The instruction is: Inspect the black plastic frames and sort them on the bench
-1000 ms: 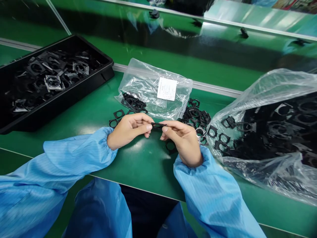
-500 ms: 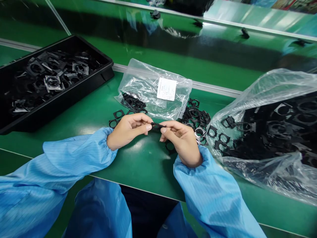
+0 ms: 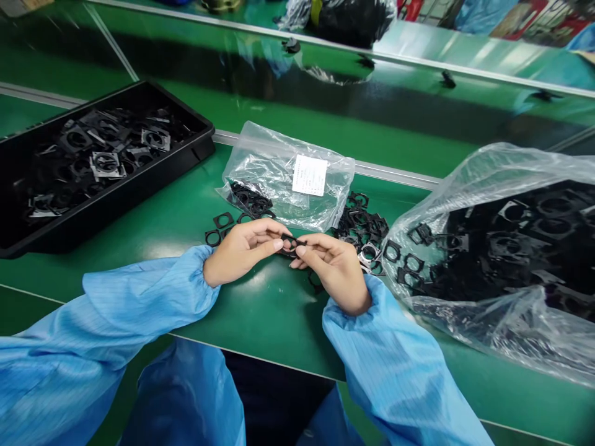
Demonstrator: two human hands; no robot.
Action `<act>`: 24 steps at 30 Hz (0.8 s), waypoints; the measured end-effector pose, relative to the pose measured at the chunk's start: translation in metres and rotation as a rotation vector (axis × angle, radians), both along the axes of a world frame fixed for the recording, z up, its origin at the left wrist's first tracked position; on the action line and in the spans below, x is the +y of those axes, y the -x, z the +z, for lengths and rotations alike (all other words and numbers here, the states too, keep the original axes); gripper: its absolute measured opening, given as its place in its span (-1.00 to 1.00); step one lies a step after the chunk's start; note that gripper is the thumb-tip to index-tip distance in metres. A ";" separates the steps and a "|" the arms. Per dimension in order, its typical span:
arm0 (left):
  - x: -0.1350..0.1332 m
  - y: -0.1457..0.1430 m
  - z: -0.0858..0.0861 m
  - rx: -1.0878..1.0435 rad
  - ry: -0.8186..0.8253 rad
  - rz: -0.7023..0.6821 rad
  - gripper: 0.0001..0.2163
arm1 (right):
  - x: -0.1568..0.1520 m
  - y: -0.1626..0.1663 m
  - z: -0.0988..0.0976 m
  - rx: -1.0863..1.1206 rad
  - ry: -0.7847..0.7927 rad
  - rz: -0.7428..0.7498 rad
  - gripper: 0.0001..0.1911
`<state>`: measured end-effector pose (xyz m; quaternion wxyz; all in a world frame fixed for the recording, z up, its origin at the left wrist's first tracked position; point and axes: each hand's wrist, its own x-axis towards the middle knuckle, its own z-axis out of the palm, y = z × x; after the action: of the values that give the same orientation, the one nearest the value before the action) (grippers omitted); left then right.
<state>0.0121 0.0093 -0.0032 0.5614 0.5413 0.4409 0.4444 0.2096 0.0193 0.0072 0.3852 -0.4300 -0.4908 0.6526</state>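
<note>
Between my two hands is a small black square frame with a round hole [image 3: 294, 240], pinched at its edges and tilted. My left hand [image 3: 246, 249] is closed on its left side, thumb against fingertips. My right hand [image 3: 332, 266] grips its right side the same way. Fingers cover part of the piece, so I cannot tell whether it is one part or two joined. Just beyond my right hand lies a heap of similar black frames [image 3: 365, 223]. A few loose frames [image 3: 224, 220] rest on the green table past my left hand.
A black bin [image 3: 162, 167] holding many frames stands at the left. Behind my hands lies a clear plastic bag [image 3: 269, 155] with a white label [image 3: 309, 175] and some black pieces. A large open plastic bag [image 3: 493, 164] full of black frames lies at the right.
Both hands have drawn slightly closer together, and the black frame between them has tilted so its hole shows more. The view has tipped up a little.
</note>
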 end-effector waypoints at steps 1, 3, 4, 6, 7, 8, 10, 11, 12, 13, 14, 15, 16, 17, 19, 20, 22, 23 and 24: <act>0.000 0.000 0.000 -0.019 0.007 -0.010 -0.70 | 0.000 0.000 0.000 -0.001 -0.001 0.007 -0.53; 0.001 0.000 0.000 -0.051 0.013 -0.028 -0.70 | 0.000 0.000 0.000 0.003 -0.012 0.029 -0.55; 0.002 0.000 -0.001 -0.061 0.009 -0.033 -0.70 | 0.000 0.000 -0.001 0.008 -0.020 0.041 -0.56; 0.002 0.000 -0.001 -0.079 -0.001 -0.036 -0.70 | -0.001 0.000 -0.001 0.021 -0.028 0.055 -0.57; 0.003 -0.001 -0.001 -0.087 -0.002 -0.038 -0.69 | -0.001 0.000 -0.002 0.026 -0.027 0.057 -0.56; 0.003 0.000 -0.001 -0.094 0.003 -0.041 -0.68 | 0.000 0.000 -0.002 0.031 -0.023 0.055 -0.55; 0.002 0.001 -0.001 -0.096 0.023 -0.041 -0.65 | 0.000 0.001 -0.003 0.033 -0.006 0.052 -0.52; 0.002 0.002 -0.001 -0.090 0.031 -0.034 -0.64 | 0.001 0.002 -0.003 0.034 0.002 0.053 -0.52; 0.002 0.003 0.000 -0.082 0.035 -0.020 -0.63 | 0.001 0.002 -0.003 0.035 0.007 0.060 -0.52; 0.001 0.005 0.000 -0.072 0.034 -0.002 -0.62 | 0.002 0.003 -0.003 0.038 0.009 0.068 -0.53; 0.000 0.006 0.000 -0.062 0.030 0.016 -0.61 | 0.002 0.004 -0.002 0.044 0.009 0.077 -0.53; -0.001 0.006 0.001 -0.052 0.026 0.029 -0.61 | 0.002 0.004 -0.001 0.049 0.004 0.089 -0.54; -0.003 0.006 0.001 -0.040 0.023 0.034 -0.60 | 0.003 0.005 0.000 0.051 -0.006 0.101 -0.55; -0.005 0.005 0.001 -0.028 0.020 0.032 -0.60 | 0.003 0.005 0.000 0.048 -0.023 0.114 -0.56; -0.009 0.003 0.001 0.000 0.004 0.025 -0.57 | 0.002 0.006 0.001 0.022 -0.075 0.139 -0.56; -0.010 0.002 0.002 0.020 -0.016 0.027 -0.56 | 0.002 0.006 0.001 0.004 -0.103 0.148 -0.56; -0.007 0.006 0.005 0.087 -0.084 0.056 -0.55 | 0.001 0.006 0.000 -0.043 -0.160 0.153 -0.59; -0.003 0.014 0.009 0.139 -0.135 0.089 -0.56 | 0.001 0.005 0.000 -0.074 -0.193 0.152 -0.61; 0.002 0.025 0.015 0.203 -0.197 0.142 -0.58 | 0.001 0.004 0.000 -0.108 -0.232 0.150 -0.65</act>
<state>-0.0125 0.0115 0.0119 0.4252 0.6034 0.4866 0.4671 0.2055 0.0203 0.0072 0.3556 -0.3793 -0.6136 0.5943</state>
